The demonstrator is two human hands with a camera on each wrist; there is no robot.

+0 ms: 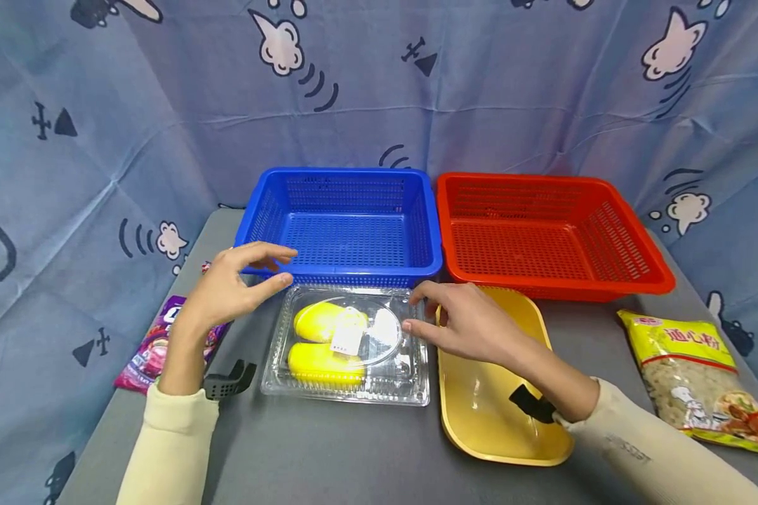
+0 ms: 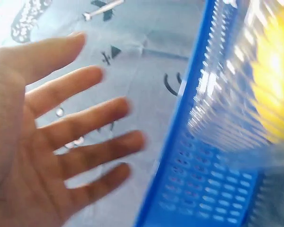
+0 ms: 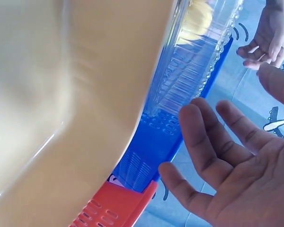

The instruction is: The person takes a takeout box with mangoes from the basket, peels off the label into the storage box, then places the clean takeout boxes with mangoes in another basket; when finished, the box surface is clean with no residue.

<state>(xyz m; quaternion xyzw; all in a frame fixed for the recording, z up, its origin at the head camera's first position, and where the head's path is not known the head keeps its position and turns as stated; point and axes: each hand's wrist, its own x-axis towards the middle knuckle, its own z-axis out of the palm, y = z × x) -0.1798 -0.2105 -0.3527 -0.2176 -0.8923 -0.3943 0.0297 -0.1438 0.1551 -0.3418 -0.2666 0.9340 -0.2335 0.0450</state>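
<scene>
A clear plastic clamshell box (image 1: 385,384) lies closed on the grey table, with two rounded yellow items (image 1: 325,363) and a white label (image 1: 347,339) showing through its lid. My left hand (image 1: 230,280) hovers off the box's upper left corner, thumb and fingers apart; in the left wrist view its palm (image 2: 42,156) holds nothing. Over the box's right edge, my right hand (image 1: 470,322) reaches in with loosely bent fingers. The right wrist view shows those fingers (image 3: 199,142) spread, nothing between them, close to the box's ribbed side (image 3: 208,66).
Behind the box stands a blue basket (image 1: 347,271), beside a red basket (image 1: 556,287). A yellow tray (image 1: 474,400) sits under my right forearm. A purple packet (image 1: 148,354) lies by my left wrist, a macaroni bag (image 1: 701,372) at far right. A patterned curtain (image 1: 366,84) hangs behind.
</scene>
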